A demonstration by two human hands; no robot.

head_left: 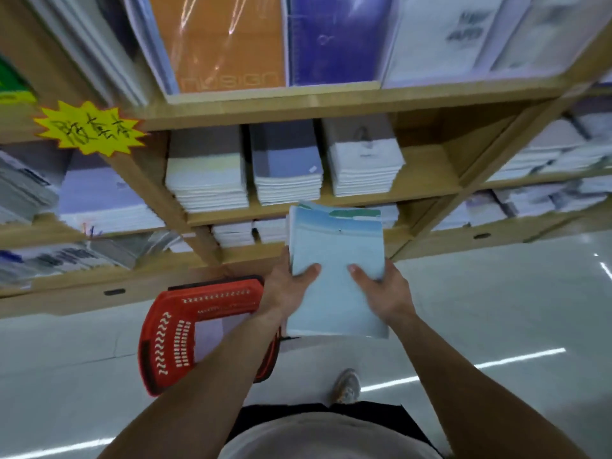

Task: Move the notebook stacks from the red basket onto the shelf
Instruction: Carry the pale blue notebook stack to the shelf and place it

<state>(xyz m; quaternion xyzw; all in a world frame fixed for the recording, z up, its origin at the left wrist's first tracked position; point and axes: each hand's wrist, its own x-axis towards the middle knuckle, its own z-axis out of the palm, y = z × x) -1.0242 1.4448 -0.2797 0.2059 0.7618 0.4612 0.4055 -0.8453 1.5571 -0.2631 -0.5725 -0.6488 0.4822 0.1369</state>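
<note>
Red basket (pixel 165 336): sits on the grey floor (pixel 496 309) in front of the shelf, left of the person. Pale notebooks (pixel 212 332) lie inside. The left arm covers the right part of it, so can't tell how many are in there.
Shelf (pixel 331 101): light wood, w/ many rows. The middle row has 3 notebook piles side by side: a left pile (pixel 207 180), a middle pile (pixel 286 173) and a right pile (pixel 364 164). There's a bare spot of wood to the right of them.
Top row: big books stand up, an orange one (pixel 225 41) next to a purple one (pixel 334 38).
Low row: more white piles, partly behind the held stack.
Yellow star sign (pixel 89 127): stuck on the shelf post at the left, w/ black writing.
Held notebook stack (pixel 336 273): light blue covers, up in the air in front of the low row, right of the basket, not on the shelf yet.
Hard to see: whole pic is blurry; cover print is too fuzzy to read.
Left hand (pixel 288 286): grips the stack's left edge, thumb on top, fingers hidden under.
Right hand (pixel 381 286): grips the right edge the same way.
Arms: both reach out fwd.
Foot: one shoe (pixel 346 385) shows on the floor below.
</note>
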